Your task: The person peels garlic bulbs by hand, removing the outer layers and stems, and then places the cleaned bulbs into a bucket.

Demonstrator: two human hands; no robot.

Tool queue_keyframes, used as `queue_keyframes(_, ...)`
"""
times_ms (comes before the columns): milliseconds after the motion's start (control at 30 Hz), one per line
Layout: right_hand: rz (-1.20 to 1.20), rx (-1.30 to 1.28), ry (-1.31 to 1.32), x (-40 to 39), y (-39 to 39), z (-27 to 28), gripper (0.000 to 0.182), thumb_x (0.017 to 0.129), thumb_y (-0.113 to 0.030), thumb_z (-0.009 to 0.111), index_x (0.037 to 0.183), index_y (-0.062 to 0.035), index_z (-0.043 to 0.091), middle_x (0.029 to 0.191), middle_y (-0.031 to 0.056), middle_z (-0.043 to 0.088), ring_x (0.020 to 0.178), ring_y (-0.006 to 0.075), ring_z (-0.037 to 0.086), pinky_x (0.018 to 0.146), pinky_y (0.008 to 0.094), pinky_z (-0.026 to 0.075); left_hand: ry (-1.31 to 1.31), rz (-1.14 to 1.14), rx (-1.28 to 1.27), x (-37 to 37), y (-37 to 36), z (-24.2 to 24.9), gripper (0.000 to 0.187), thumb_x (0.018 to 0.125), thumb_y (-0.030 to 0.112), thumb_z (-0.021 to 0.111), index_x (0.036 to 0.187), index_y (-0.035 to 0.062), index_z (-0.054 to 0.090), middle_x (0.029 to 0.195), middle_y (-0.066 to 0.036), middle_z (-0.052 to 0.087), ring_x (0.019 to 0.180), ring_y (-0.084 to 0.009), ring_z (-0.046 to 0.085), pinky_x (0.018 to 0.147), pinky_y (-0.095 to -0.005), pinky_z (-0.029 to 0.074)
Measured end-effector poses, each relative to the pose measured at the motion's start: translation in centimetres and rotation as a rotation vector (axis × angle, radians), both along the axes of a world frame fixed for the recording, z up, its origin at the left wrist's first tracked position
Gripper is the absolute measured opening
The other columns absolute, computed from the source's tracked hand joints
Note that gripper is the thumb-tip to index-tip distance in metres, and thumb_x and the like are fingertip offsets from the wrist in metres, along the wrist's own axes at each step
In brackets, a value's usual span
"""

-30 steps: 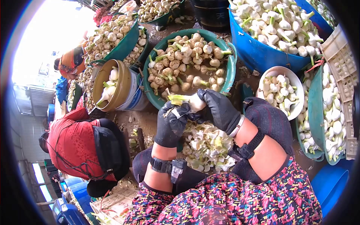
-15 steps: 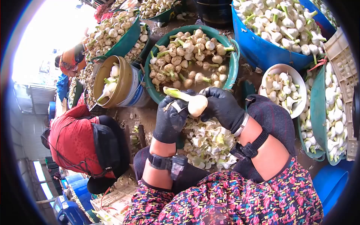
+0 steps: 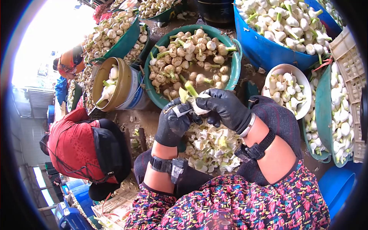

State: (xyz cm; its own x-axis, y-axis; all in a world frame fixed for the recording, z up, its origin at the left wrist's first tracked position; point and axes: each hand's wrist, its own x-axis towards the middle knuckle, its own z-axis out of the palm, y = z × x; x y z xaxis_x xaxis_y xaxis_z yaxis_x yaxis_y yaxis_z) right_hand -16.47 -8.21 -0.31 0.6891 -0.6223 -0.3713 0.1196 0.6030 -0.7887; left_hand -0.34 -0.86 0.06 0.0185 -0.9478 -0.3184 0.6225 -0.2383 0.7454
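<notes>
We've got the garlic bulb (image 3: pixel 196 104) gripped between left hand (image 3: pixel 174 122) and right hand (image 3: pixel 226 109), above the peel pile (image 3: pixel 211 147). Risk: wet gloves slip, bulb drops into peels.

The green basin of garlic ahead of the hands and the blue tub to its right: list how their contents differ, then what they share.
The bulbs in the green basin look brownish and dirty and sit in muddy water; those in the blue tub are clean, white and dry-looking. The green basin's bulbs lie below its rim, while the blue tub's are heaped high. Both hold garlic bulbs with green stalk stubs.
</notes>
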Motion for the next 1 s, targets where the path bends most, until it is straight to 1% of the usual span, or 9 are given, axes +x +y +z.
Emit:
queue_keyframes(233, 0.224, -0.044, -0.179, -0.7, -0.1, 0.1, 0.031, 0.085, -0.034, 0.057, 0.071, -0.0062, 0.06, 0.058, -0.0011, 0.052, 0.042, 0.006, 0.045, 0.038, 0.0196, 0.034, -1.139, 0.034, -0.301, 0.2, -0.1, 0.9, 0.012, 0.079, 0.0, 0.055, 0.09, -0.0037, 0.059, 0.081, -0.007, 0.061, 0.071, -0.0137, 0.057, 0.064, -0.0248, 0.046)
queue_keyframes(300, 0.252, -0.02, -0.158, -0.9, -0.2, 0.2, 0.028, 0.085, -0.032, 0.057, 0.088, -0.0045, 0.058, 0.069, 0.0016, 0.057, 0.049, 0.0065, 0.052, 0.041, 0.0174, 0.038, -1.4, 0.046, -0.452, 0.4, -0.3, 0.6, 0.014, 0.078, 0.0, 0.056, 0.091, -0.0027, 0.059, 0.078, -0.006, 0.059, 0.073, -0.0089, 0.055, 0.065, -0.0249, 0.046)
queue_keyframes(467, 0.291, 0.05, -0.187, -1.2, 0.1, 1.7, 0.031, 0.086, -0.035, 0.056, 0.087, -0.0036, 0.057, 0.066, 0.003, 0.058, 0.048, 0.0092, 0.054, 0.042, 0.0207, 0.042, -0.618, 0.172, -0.112, 1.2, -0.1, -0.5, 0.026, 0.081, 0.001, 0.055, 0.107, -0.0024, 0.053, 0.096, -0.007, 0.059, 0.085, -0.0157, 0.058, 0.075, -0.0275, 0.048)
queue_keyframes(533, 0.122, 0.004, -0.228, -0.2, -0.3, -0.5, 0.032, 0.085, -0.034, 0.057, 0.087, -0.0028, 0.056, 0.067, 0.0041, 0.058, 0.049, 0.01, 0.055, 0.043, 0.0218, 0.044, -0.984, 0.228, -0.389, 0.2, 0.0, 0.0, 0.026, 0.087, 0.007, 0.053, 0.111, -0.004, 0.053, 0.094, -0.007, 0.061, 0.076, -0.0116, 0.058, 0.067, -0.0237, 0.048)
queue_keyframes(600, 0.017, -0.039, -0.124, 0.1, -0.5, -1.0, 0.027, 0.085, -0.029, 0.058, 0.089, -0.0019, 0.055, 0.067, 0.0043, 0.057, 0.051, 0.0107, 0.056, 0.044, 0.0233, 0.047, -0.428, 0.243, -0.109, 1.2, 1.3, -0.5, 0.032, 0.086, 0.011, 0.056, 0.113, -0.0052, 0.051, 0.093, -0.01, 0.06, 0.071, -0.0139, 0.059, 0.058, -0.0263, 0.049)
queue_keyframes(800, -0.196, 0.055, -0.129, 1.3, 0.5, -2.8, 0.024, 0.085, -0.017, 0.056, 0.102, -0.0002, 0.053, 0.075, 0.0058, 0.059, 0.058, 0.0129, 0.058, 0.049, 0.0273, 0.05, -0.653, 0.163, -0.036, -0.5, 1.6, 1.0, 0.038, 0.08, 0.004, 0.063, 0.115, -0.0031, 0.051, 0.092, -0.008, 0.061, 0.075, -0.0122, 0.059, 0.065, -0.0245, 0.049)
queue_keyframes(867, -0.197, -0.257, -0.052, 1.6, 0.9, -4.2, 0.03, 0.084, -0.017, 0.056, 0.108, 0.0011, 0.052, 0.082, 0.0065, 0.061, 0.066, 0.013, 0.061, 0.058, 0.0266, 0.05, -0.743, 0.158, -0.153, -2.3, 1.0, 2.2, 0.036, 0.077, -0.002, 0.064, 0.112, -0.0031, 0.053, 0.096, -0.009, 0.061, 0.082, -0.0112, 0.058, 0.072, -0.024, 0.048)
queue_keyframes(933, -0.321, -1.093, 0.285, 1.5, 1.5, -3.2, 0.035, 0.084, -0.021, 0.058, 0.109, 0.0016, 0.053, 0.086, 0.0058, 0.061, 0.069, 0.0096, 0.06, 0.063, 0.0241, 0.049, -0.795, 0.233, -0.203, -2.3, 0.4, 1.3, 0.032, 0.078, -0.005, 0.062, 0.109, -0.002, 0.055, 0.102, -0.009, 0.061, 0.089, -0.0115, 0.057, 0.078, -0.0241, 0.047)
queue_keyframes(1000, -0.239, -0.774, 0.174, 1.1, 1.0, -2.5, 0.039, 0.081, -0.025, 0.061, 0.109, 0.0019, 0.054, 0.088, 0.009, 0.063, 0.073, 0.0158, 0.061, 0.067, 0.0275, 0.049, -0.718, 0.167, -0.205, -1.5, 0.6, 1.2, 0.028, 0.08, -0.004, 0.06, 0.107, -0.0011, 0.057, 0.107, -0.01, 0.06, 0.091, -0.013, 0.057, 0.079, -0.025, 0.047)
